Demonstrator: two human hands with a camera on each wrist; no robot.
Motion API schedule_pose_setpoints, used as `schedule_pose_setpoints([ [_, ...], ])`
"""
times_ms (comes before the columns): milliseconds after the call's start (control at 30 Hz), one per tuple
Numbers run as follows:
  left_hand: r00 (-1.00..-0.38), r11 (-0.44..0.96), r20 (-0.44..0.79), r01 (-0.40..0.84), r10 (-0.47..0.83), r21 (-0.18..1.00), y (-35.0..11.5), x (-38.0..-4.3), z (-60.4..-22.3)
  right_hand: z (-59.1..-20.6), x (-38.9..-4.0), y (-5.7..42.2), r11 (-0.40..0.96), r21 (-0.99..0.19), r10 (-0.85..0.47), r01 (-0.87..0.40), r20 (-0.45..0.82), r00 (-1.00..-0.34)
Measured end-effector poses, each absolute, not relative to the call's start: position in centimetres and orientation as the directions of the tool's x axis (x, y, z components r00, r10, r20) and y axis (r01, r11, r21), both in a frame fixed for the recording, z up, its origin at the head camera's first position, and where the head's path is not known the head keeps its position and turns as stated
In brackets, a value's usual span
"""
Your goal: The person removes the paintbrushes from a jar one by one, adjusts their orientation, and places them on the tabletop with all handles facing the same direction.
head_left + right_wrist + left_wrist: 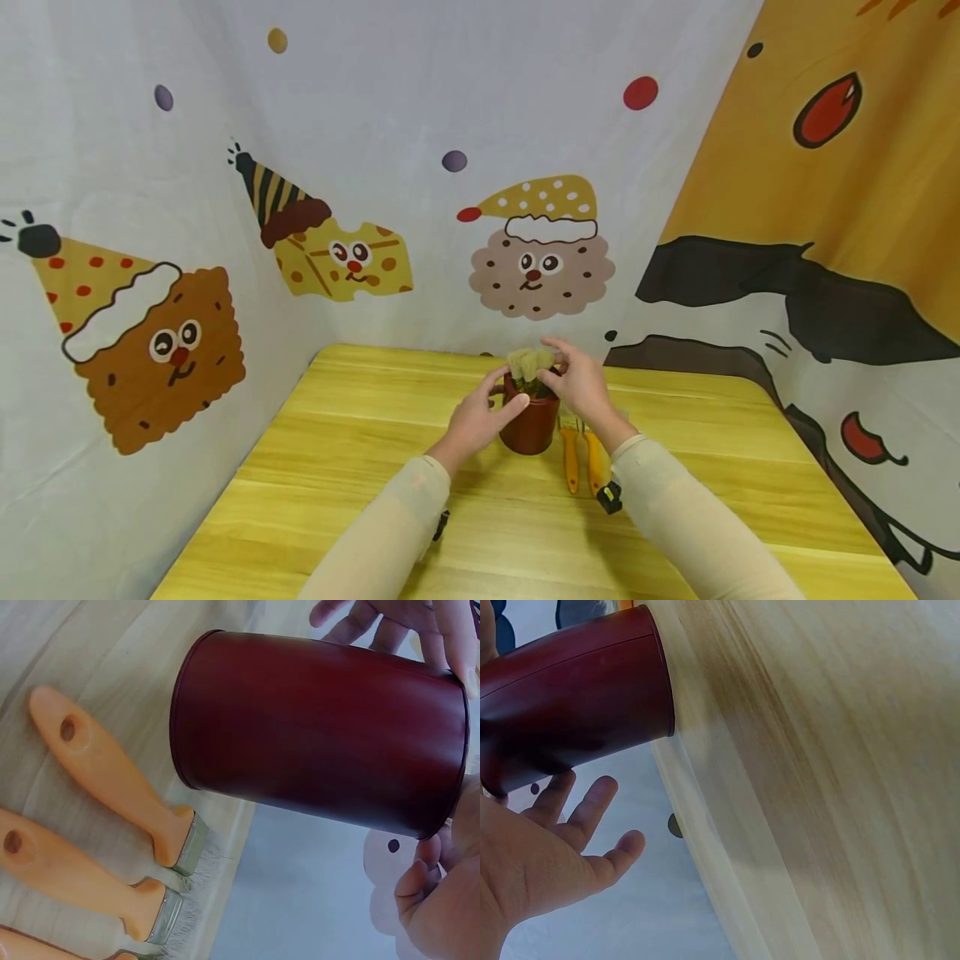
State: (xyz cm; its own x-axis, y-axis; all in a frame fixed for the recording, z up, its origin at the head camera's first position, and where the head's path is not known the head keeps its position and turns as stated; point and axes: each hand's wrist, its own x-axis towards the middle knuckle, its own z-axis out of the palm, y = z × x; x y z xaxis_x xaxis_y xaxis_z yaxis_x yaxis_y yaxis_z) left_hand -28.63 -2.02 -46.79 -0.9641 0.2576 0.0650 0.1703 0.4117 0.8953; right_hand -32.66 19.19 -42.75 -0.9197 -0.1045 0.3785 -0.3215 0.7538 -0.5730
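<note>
A dark red flowerpot [528,427] stands upright on the wooden table, a pale yellow-green ruffled clump [527,364] showing above its rim. My left hand [480,417] holds the pot's left side near the top, thumb in front; in the left wrist view its other fingers [592,806] are spread beside the wall. From the right, my right hand [583,385] reaches over the rim and pinches the clump between thumb and forefinger. The pot's inside is mostly hidden in the wrist views.
Brushes with orange handles [105,769] and pale bristles lie on the table just right of the pot. The wooden table [337,450] ends close behind the pot, against a white cloth [375,100] printed with cartoon food.
</note>
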Motion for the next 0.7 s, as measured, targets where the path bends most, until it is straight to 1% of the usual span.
schedule_pose_setpoints([
  [133,-0.964,0.407,0.064,0.168,0.258,0.898,-2.1,-28.6,-46.8,-42.9,-32.4,19.1,0.789,-0.500,-0.148,-0.358,0.410,-0.900],
  [433,-0.965,0.405,0.063,0.165,0.253,0.899,-2.1,-28.7,-46.9,-42.7,-32.4,18.6,0.806,-0.431,-0.234,-0.406,0.398,-0.887],
  [500,-0.966,0.406,0.062,0.164,0.253,0.899,-2.1,-28.7,-46.9,-42.6,-32.5,18.6,0.804,-0.436,-0.241,-0.404,0.382,-0.892],
  [600,-0.965,0.411,0.061,0.165,0.256,0.897,-2.1,-28.7,-46.9,-42.3,-32.4,18.8,0.777,-0.488,-0.234,-0.397,0.361,-0.903],
  [700,-0.965,0.417,0.056,0.162,0.255,0.894,-2.1,-28.7,-46.9,-41.6,-32.4,19.2,0.747,-0.540,-0.201,-0.387,0.372,-0.906],
])
